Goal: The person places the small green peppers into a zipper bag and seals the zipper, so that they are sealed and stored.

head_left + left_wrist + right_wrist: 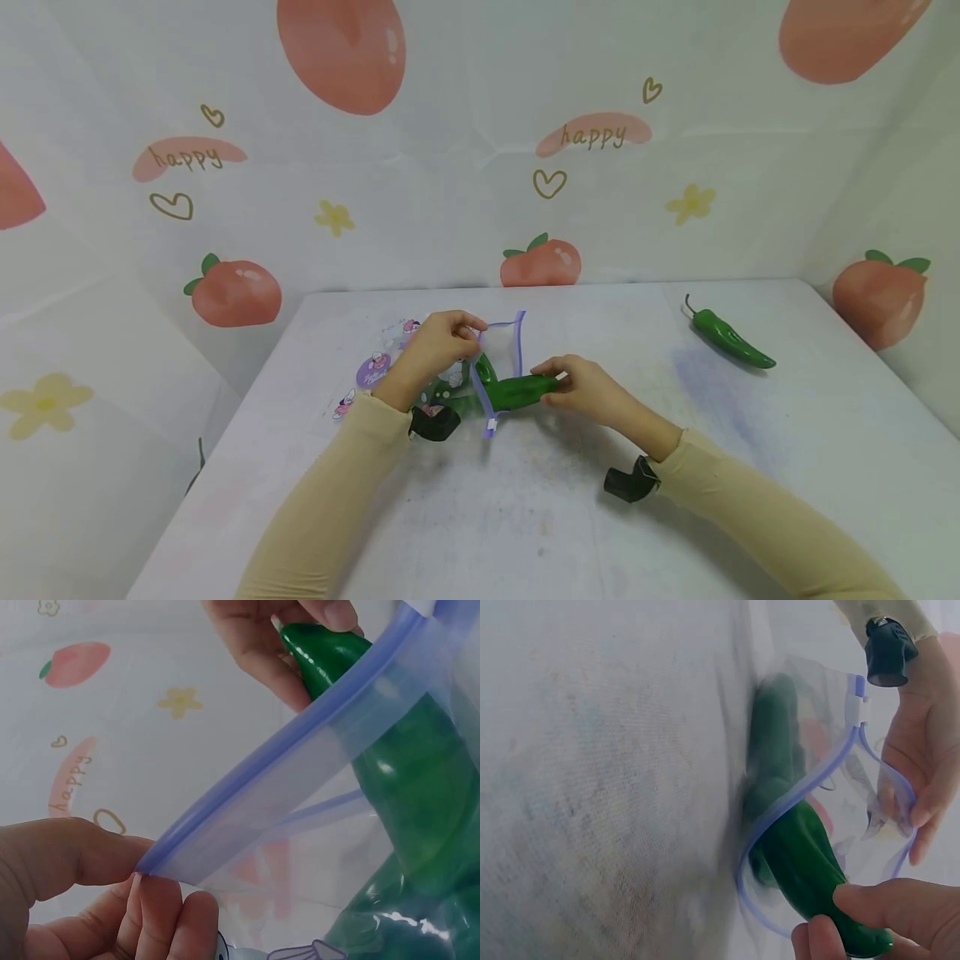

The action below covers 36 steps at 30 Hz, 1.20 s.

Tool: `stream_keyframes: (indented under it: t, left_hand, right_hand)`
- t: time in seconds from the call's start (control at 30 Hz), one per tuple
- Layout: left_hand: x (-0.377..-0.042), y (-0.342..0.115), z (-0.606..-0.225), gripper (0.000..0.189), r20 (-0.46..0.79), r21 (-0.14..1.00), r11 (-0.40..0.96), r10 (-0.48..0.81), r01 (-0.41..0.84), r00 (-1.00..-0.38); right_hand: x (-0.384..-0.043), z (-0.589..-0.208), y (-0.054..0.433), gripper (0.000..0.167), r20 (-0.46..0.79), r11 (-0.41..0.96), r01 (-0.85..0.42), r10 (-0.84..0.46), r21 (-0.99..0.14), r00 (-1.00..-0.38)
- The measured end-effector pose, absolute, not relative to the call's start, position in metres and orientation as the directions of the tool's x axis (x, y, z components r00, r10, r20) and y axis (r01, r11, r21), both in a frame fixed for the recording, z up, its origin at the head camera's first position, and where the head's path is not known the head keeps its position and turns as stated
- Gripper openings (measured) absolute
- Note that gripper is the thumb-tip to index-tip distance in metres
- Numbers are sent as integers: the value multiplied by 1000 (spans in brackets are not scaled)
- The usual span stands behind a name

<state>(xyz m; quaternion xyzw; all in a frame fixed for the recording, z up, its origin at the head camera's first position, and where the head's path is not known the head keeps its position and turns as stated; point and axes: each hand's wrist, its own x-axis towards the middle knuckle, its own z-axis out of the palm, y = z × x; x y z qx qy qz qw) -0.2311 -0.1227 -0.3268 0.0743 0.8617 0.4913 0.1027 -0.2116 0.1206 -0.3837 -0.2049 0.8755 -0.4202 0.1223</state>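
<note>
A clear zip bag (502, 337) with a purple rim and printed cartoon figures lies on the table, its mouth spread toward the right. My left hand (442, 340) pinches the purple rim between thumb and fingers, also plain in the left wrist view. With thumb and fingertips my right hand (588, 390) holds the end of a green pepper (525, 392), which lies partly through the bag's mouth. More green shapes (772, 727) show through the plastic inside, overlapping. A white slider (859, 710) sits on one end of the rim.
Another green pepper (727, 337) with a curved stem lies at the right rear of the white table (525, 517). Behind the table hangs a white cloth (450, 183) printed with peaches, hearts and flowers. Black straps with small cameras (632, 481) sit at both wrists.
</note>
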Motion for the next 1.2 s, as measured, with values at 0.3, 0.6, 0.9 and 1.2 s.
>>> stream_keyframes:
  t: [0.3,0.6,0.9,1.2]
  left_hand:
    - [-232,-123,-327,33,-94,876,481,238,34,-967]
    - [-233,-122,-328,33,-110,875,483,235,18,-966]
    - [-234,-123,-329,33,-107,874,486,229,19,-968]
    - [-233,-123,-329,33,-103,874,486,227,20,-968]
  right_hand:
    - [-212,-386,118,33,-41,563,-265,-471,-783,-881]
    - [-213,-387,116,25,-27,547,-270,-473,-793,-881]
    - [-217,-389,115,26,-21,571,-275,-457,-774,-889]
    - [-216,-388,112,25,-18,569,-278,-459,-774,-889]
